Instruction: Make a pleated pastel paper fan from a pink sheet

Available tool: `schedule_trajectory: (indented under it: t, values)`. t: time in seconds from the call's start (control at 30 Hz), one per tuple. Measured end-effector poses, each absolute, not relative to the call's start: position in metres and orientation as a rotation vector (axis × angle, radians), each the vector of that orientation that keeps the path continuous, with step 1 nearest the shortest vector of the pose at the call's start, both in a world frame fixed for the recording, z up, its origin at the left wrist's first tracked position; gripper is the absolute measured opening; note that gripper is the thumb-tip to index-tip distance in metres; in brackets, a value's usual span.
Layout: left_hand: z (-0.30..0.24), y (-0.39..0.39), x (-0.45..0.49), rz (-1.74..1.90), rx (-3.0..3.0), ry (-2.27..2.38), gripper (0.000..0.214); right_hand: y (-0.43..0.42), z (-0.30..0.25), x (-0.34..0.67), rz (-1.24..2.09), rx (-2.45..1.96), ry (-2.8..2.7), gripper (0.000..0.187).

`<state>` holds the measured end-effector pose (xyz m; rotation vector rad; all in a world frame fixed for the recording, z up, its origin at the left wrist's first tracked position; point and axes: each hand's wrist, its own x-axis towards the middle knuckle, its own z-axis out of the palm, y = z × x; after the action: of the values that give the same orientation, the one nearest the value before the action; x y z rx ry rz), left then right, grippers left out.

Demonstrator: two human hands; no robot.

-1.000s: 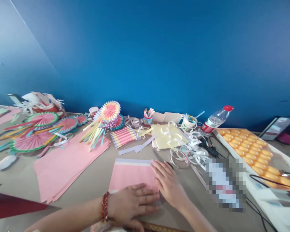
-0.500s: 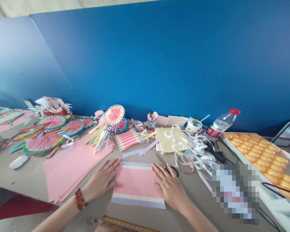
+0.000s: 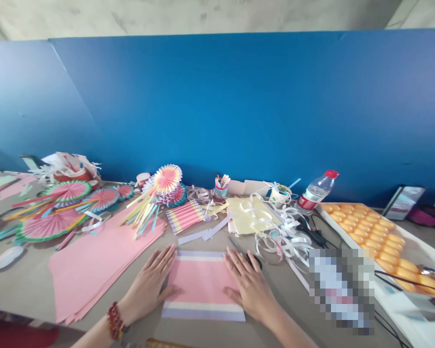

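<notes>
A pink sheet of paper [image 3: 203, 282] with white and lavender bands along its far and near edges lies flat before me. My left hand [image 3: 150, 280] rests on its left side, fingers stretched out, thumb on the pink part. On the right side lies my right hand [image 3: 252, 282], flat with fingers spread, its thumb also on the paper. Scissors [image 3: 255, 262] are partly hidden beside and beneath my right fingers. Just beyond the sheet are lavender paper strips [image 3: 205, 233] and a pleated striped paper [image 3: 186, 216].
Pink sheets [image 3: 94, 270] are stacked on the left, near folded paper fans [image 3: 52, 224] and a white mouse [image 3: 7, 257]. Curled white strips [image 3: 290, 227], a bottle [image 3: 316, 193] and an orange-yellow bumpy tray [image 3: 380, 237] stand right. A pen cup [image 3: 221, 192] sits by the blue partition [image 3: 217, 106].
The view has tilted up and shifted, so more ceiling shows and the table items sit lower and further left. Both hands remain flat on the paper's sides.
</notes>
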<state>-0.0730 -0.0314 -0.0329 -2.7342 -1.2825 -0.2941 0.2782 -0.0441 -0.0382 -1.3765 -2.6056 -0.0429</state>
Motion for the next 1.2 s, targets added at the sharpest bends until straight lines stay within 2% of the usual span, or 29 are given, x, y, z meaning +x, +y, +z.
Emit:
schedule_trajectory:
  t: [0.17, 0.37, 0.57, 0.83, 1.03, 1.1, 1.2]
  values:
    - [-0.038, -0.025, -0.068, -0.352, -2.699, -1.29, 0.079, -0.039, -0.034, 0.284, -0.02, -1.438, -2.578, 0.07]
    - [-0.036, -0.017, -0.044, -0.428, -2.775, -1.3, 0.082, -0.025, -0.024, 0.275, 0.0, -1.557, -2.455, 0.05]
    - [-0.023, 0.011, -0.034, -0.685, -2.835, -1.512, 0.05, -0.007, -0.007, 0.252, 0.249, -1.535, -2.515, 0.062]
    - [-0.015, 0.034, -0.032, -0.592, -2.955, -1.614, 0.034, 0.015, 0.013, 0.246, 0.511, -1.594, -2.561, 0.048]
    - [-0.016, 0.031, -0.031, -0.671, -2.977, -1.636, 0.028, 0.02, 0.006, 0.242, 0.562, -1.558, -2.52, 0.055]
    - [-0.015, 0.029, -0.03, -0.758, -2.979, -1.652, 0.021, 0.02, 0.005, 0.24, 0.565, -1.511, -2.515, 0.048]
    - [-0.013, 0.028, -0.029, -0.913, -3.006, -1.688, 0.007, 0.022, 0.006, 0.237, 0.623, -1.432, -2.462, 0.022]
